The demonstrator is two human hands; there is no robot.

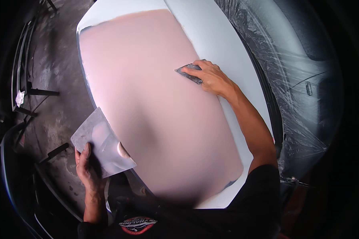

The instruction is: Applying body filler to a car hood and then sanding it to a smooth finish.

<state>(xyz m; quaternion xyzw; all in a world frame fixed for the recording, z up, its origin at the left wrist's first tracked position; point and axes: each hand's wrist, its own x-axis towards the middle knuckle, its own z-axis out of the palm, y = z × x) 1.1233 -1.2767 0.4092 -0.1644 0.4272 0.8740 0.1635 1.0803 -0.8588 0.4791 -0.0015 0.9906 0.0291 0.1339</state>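
Observation:
A broad coat of pink body filler [147, 71] covers much of a white car panel [211, 36]. My right hand [215, 77] grips a dark grey filler spreader [193, 77], its blade lying on the filler near the coat's right edge. At the lower left, my left hand [87, 165] holds a flat grey mixing board [103, 141] by its near left side, thumb on top. A small dab of pink filler [123, 150] sits at the board's right edge. Most of the left fingers are hidden under the board.
Right of the panel, clear plastic sheeting [279, 71] covers more of the car, past a black trim edge [263, 79]. A dark metal stand [26, 75] is on the concrete floor [58, 79] at the left.

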